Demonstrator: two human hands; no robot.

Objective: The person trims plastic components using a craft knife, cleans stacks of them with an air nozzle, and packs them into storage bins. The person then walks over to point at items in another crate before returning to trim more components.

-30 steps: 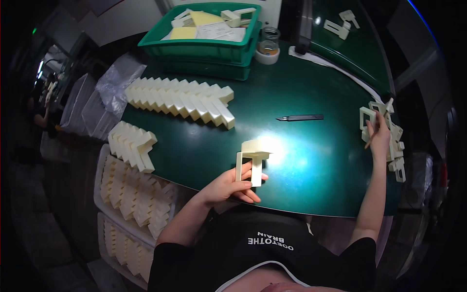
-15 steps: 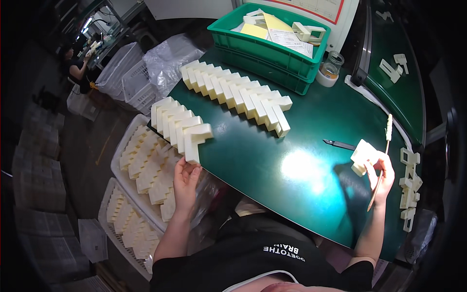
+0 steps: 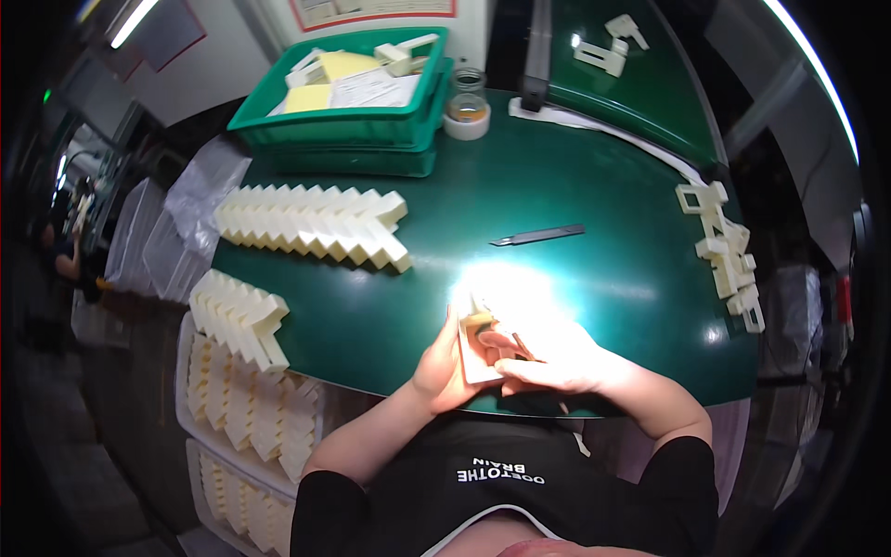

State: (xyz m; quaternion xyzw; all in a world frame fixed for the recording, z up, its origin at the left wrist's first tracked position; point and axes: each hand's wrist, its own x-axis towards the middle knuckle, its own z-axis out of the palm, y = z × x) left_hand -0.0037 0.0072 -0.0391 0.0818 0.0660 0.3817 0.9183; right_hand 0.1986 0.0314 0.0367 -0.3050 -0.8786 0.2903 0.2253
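Observation:
Under a bright pool of light at the near edge of the green table, my left hand grips a cream L-shaped plastic part by its left side. My right hand is closed at the part's other side, its fingers against it, with a thin brown stick between them. Glare and fingers hide the part's upper end and most of the stick. Left of my hands lie a long row of nested cream parts and a shorter row. A dark craft knife rests beyond my hands.
Stacked green bins with papers and parts stand at the back, beside a glass jar in a white holder. Linked cream parts lie along the right edge. White crates filled with parts sit below left. A person is far left.
My left hand has left the shorter row and come to the middle, gripping the cream part. My right hand has brought its part and stick inward from the right. The view has swung right.

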